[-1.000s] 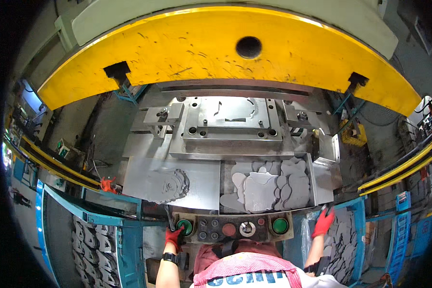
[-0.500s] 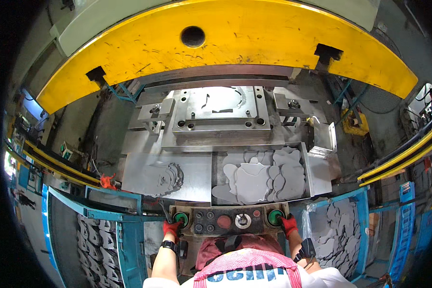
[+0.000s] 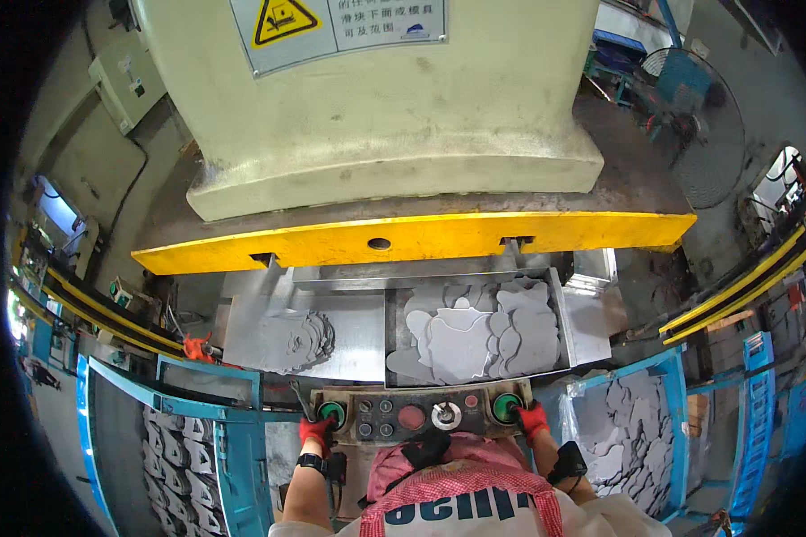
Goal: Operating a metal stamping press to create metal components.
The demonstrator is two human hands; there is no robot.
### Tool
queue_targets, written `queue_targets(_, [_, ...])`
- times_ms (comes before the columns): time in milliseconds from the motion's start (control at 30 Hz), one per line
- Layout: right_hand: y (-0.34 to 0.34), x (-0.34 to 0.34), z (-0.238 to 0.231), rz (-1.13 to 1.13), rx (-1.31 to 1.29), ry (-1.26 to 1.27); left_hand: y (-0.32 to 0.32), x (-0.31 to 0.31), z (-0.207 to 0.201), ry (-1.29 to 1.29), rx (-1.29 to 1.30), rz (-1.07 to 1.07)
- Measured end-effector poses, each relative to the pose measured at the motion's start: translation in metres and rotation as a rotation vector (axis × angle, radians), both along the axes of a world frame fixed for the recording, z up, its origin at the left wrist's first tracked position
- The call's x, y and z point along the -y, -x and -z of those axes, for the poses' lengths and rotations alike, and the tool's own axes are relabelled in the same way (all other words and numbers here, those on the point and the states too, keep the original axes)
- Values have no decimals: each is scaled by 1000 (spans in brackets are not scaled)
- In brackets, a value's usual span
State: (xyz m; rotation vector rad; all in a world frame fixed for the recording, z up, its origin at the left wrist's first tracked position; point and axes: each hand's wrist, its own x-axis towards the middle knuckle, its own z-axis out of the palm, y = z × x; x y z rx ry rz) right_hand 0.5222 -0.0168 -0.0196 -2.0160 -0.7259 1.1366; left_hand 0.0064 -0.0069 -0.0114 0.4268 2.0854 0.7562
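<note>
The big cream-coloured press (image 3: 376, 116) fills the upper half of the view, with a yellow bar (image 3: 412, 240) running across its lower edge. A second ago that yellow bar arched high over the scene and the grey die block beneath it lay open to view; half a second ago it had already sunk a little; now the bar sits low and nearly straight, and the die block is hidden behind it. Only the front of the steel table (image 3: 349, 345) shows below it.

On the table's right half, a tray (image 3: 560, 309) holds a heap of flat grey cut-out metal pieces (image 3: 475, 331), lying overlapped much as before. On the left half lies a smaller pile of grey scrap (image 3: 295, 336), also unmoved. Blue bins stand either side of the person: the left bin (image 3: 179, 447) and the right bin (image 3: 631, 430) each hold more grey cut-outs.

Just in front of the table is the control panel (image 3: 416, 416), with a green button at each end and a red one near the middle. A second ago the right hand was raised off to the right, away from the panel; half a second ago it had come to the right green button. Now the left hand (image 3: 316, 431), in a red glove, rests against the left green button (image 3: 331, 413), and the right hand (image 3: 533, 419), also red-gloved, presses against the right green button (image 3: 507, 407). Both forearms rise from the lower edge, elbows apart. Both hands look loosely curled, gripping nothing.
</note>
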Motion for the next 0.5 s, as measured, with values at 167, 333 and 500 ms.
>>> queue_targets(167, [-9,7,4,-11,41,67,-19,-13,-13,41,59,41])
queue_targets(333, [-43,5,36,-189,5,64,-38,-25,-43,69,236,-44])
queue_targets(500, [-71,-19,-91,-8,597,-235,22,13,8,-59,365,-224])
